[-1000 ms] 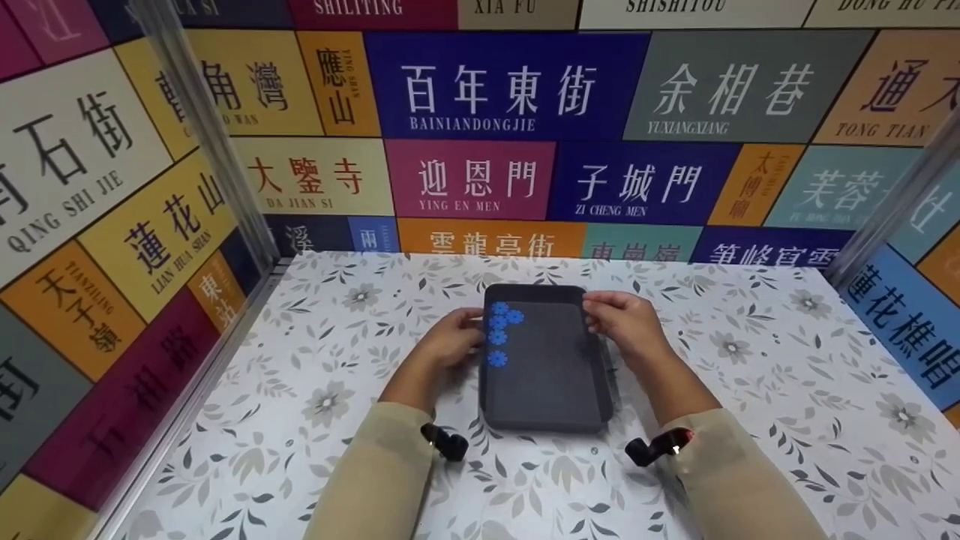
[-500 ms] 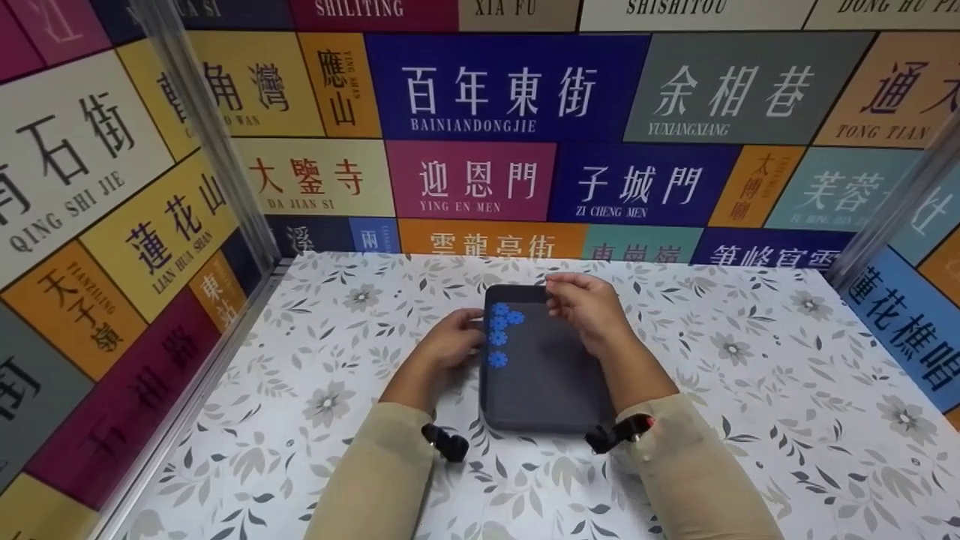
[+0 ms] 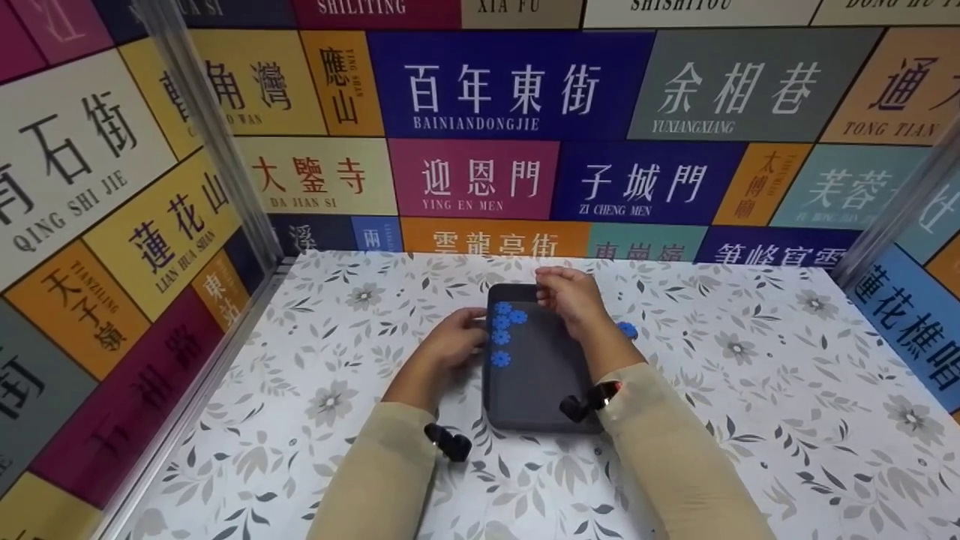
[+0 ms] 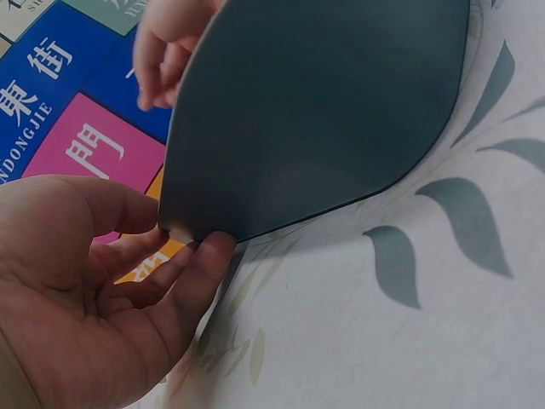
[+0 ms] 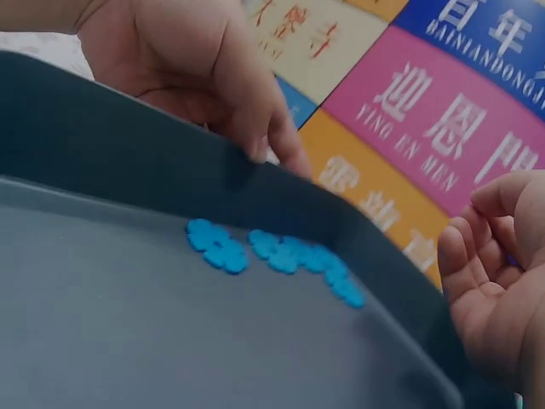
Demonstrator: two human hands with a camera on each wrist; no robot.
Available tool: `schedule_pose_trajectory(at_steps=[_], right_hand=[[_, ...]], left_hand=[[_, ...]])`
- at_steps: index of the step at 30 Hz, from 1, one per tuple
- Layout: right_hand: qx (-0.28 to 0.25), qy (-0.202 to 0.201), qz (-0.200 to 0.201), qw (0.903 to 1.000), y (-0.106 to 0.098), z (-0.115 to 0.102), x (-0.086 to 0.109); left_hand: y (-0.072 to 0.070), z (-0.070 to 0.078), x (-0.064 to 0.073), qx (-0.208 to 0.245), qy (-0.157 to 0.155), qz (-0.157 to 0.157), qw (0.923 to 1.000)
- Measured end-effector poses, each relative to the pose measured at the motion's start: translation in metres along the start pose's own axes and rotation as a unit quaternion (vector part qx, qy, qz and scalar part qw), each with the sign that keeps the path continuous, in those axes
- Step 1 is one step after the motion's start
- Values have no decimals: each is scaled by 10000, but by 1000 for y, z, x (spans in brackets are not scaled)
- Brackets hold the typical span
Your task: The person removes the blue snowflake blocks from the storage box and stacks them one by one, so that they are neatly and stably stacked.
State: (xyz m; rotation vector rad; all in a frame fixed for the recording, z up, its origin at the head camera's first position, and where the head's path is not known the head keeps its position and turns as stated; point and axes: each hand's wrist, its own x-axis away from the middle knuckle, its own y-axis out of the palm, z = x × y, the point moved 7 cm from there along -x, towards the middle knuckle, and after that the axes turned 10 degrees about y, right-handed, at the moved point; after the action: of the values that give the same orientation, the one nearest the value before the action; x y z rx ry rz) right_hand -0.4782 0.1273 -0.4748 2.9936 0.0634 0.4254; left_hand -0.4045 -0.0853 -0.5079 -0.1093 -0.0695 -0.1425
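Observation:
A dark grey rectangular tray (image 3: 529, 375) lies on the table. Along its left side sit several small blue flower-shaped pieces (image 3: 500, 334), also seen as light blue pieces (image 5: 285, 251) in the right wrist view. My left hand (image 3: 454, 337) holds the tray at its left wall; in the left wrist view its fingers (image 4: 174, 290) are partly curled at the rim and lower edge. My right hand (image 3: 571, 296) is above the far rim, thumb and fingertips drawn together. No piece shows between those fingertips, though the inside of the hand is partly hidden.
Another blue flower-shaped piece (image 3: 627, 330) lies to the right of the tray, partly covered by the right arm. The table has a white floral cover (image 3: 750, 420). Behind it stands a wall of coloured sign panels (image 3: 480, 180).
My right hand has moved from the tray's right rim leftward and away to the far rim. The blue piece right of the tray has come into sight. The left hand stays put.

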Motion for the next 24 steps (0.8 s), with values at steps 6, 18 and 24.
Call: schedule_pose_trajectory(at_steps=[6, 18, 24], right_hand=[[748, -83, 503, 9959, -11, 12, -10], [1911, -428, 509, 9793, -11, 22, -15], [2306, -643, 384, 9702, -4, 23, -18]], left_hand=[[2, 1, 2, 344, -24, 23, 9994], [2, 1, 2, 246, -80, 33, 9997], [1, 1, 2, 151, -134, 15, 9998]])
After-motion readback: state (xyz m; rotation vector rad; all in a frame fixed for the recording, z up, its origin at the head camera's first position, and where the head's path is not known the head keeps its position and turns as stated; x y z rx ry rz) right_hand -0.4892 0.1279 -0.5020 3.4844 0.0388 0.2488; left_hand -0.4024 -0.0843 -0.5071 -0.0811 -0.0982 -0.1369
